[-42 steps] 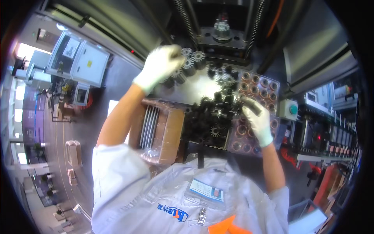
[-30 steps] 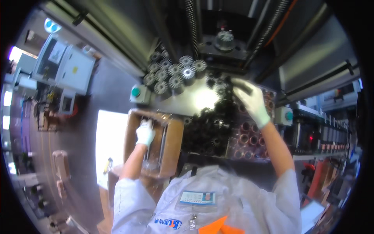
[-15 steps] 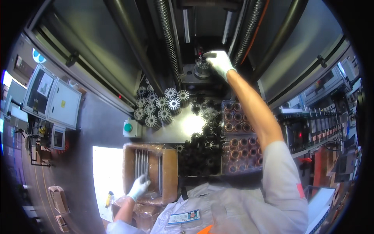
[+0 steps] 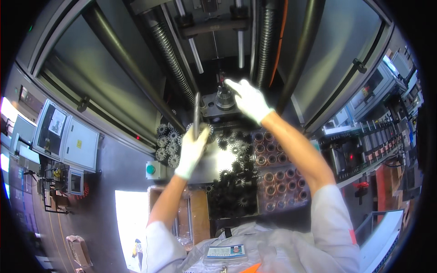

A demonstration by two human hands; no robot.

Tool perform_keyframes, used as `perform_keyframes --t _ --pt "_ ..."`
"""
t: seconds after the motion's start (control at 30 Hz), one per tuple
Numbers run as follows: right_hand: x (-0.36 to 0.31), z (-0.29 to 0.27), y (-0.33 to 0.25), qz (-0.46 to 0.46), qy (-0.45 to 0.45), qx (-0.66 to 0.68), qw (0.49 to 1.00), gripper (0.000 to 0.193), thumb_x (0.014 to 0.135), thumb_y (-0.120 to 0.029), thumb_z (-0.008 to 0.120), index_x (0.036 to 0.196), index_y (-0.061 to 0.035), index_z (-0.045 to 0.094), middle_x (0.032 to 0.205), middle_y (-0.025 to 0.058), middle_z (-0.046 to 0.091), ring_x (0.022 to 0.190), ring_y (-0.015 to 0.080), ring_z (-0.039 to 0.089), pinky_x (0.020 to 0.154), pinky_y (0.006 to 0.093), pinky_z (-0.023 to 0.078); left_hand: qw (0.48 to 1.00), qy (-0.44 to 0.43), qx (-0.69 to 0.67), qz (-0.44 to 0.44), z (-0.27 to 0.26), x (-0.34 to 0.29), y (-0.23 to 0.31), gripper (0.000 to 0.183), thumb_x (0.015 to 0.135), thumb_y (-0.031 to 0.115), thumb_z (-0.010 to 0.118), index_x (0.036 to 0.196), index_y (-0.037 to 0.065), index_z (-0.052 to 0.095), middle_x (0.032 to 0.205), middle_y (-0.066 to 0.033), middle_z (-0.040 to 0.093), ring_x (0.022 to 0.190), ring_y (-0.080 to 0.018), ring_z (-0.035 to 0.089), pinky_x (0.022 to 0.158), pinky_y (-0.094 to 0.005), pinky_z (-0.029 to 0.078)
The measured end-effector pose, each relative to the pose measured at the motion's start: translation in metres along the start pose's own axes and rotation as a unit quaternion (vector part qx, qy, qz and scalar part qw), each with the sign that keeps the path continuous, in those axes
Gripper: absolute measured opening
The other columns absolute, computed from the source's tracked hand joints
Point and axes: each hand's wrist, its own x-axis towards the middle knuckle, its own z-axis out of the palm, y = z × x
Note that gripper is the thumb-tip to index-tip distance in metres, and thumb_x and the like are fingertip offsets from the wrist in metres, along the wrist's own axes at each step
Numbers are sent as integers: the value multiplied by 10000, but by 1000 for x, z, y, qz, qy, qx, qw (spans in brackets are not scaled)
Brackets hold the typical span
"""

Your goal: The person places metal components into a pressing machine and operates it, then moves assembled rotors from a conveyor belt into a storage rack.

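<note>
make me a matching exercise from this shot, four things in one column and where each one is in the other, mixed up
Things:
1. left hand
2. right hand
3. green button
4. copper-coloured rings

Places or states:
A. on a small box at the left end of the bench
B. in rows at the right of the bench, beside the dark gears
C. gripping a thin metal rod that stands upright
D. reaching into the machine, at the round fixture

Pairs: 1-C, 2-D, 3-A, 4-B
</note>
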Motion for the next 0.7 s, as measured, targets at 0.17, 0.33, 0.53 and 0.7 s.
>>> perform_keyframes --t 0.17,0.33,0.53,0.7 --pt "-133 -55 17 -18 -45 117 992 354 935 -144 588 1285 -137 637 1106 159 616 970 377 646 838 454 542 987 -41 -102 119 60 88 73 161 975 208 641 988 48 644 694 61 536 523 -25 443 453 -206 354" --pt "-278 -111 45 128 -97 95 982 265 922 -125 630 1175 -78 692 1063 179 644 915 368 662 788 437 538 973 30 -106 201 75 154 102 201 975 233 654 875 62 620 657 47 539 506 -38 437 460 -226 360" --pt "-382 -149 35 255 -44 133 957 209 891 -22 653 1091 -19 716 898 146 682 778 254 677 712 346 525 936 20 -84 341 68 220 107 305 975 253 651 743 111 513 552 48 398 413 -78 352 396 -266 277" --pt "-396 -139 55 387 -4 290 876 260 929 1 615 1177 29 684 935 68 697 699 96 622 641 266 525 960 -84 -165 209 75 203 132 365 998 244 584 698 36 577 597 -4 491 492 -130 470 478 -315 386"
